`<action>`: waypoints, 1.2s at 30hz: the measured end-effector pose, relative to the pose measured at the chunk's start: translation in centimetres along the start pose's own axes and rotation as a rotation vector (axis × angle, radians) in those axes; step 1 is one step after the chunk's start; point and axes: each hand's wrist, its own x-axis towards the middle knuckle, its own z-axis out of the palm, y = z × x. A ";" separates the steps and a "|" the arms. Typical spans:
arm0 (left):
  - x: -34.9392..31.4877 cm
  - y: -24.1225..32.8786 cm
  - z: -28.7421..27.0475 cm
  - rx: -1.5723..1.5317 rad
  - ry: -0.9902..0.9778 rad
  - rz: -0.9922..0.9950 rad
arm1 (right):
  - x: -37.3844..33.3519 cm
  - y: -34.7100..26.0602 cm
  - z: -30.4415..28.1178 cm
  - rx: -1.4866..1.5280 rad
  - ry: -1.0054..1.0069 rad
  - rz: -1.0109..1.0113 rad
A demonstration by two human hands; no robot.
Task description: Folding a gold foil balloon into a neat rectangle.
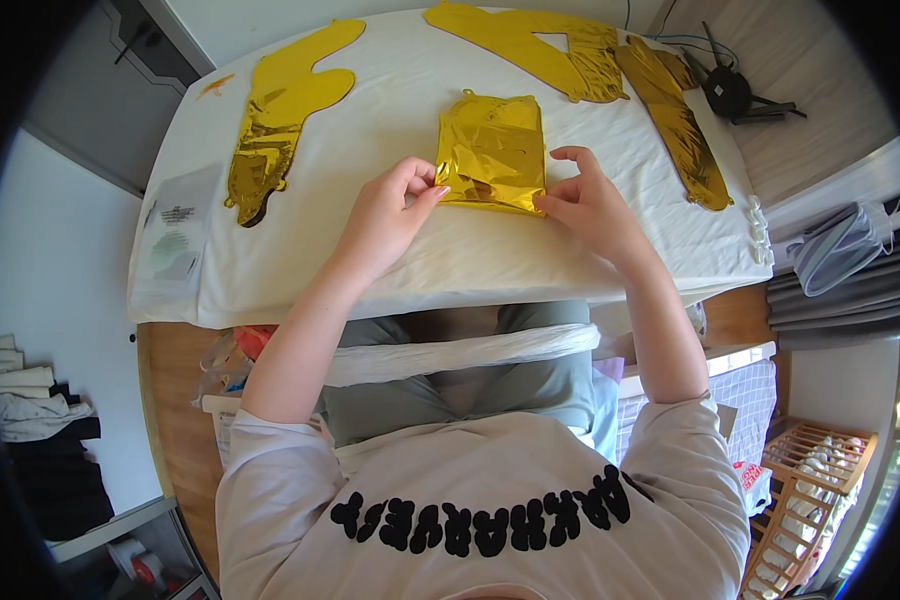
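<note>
The folded gold foil balloon (492, 145) lies on the white tablecloth (385, 120), the left hand (385, 213) and right hand (602, 208) each pinching a near corner (probably the surest hold), as it should be light, slippery and easily creased

Bold black lettering (487, 530) across white T-shirt (485, 468), 6 o'clock. Fine print (176, 215) — illegible — on clear plastic bag (173, 243), 9:30. Red print (748, 474), white bag (758, 491), 4.

And there, your left hand (385, 205) masked a bit of the gold foil (492, 145) at its lower left, your right hand (592, 200) at its lower right, the white bundle (470, 350) hid a strip of your trousers (525, 392), the orange patch (216, 87) was too small to identify, and your shirt (510, 460) ran off the bottom edge.
</note>
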 end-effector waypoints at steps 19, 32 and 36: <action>-0.1 0.1 0.9 0.001 0.081 0.036 | 2.6 0.0 -0.8 -0.049 -0.095 0.165; -0.9 0.2 2.0 0.541 0.194 0.388 | 2.7 -0.4 -1.0 -0.037 -0.098 0.181; -2.2 0.5 2.9 0.627 0.165 0.459 | 2.9 0.3 -0.8 -0.013 -0.088 0.168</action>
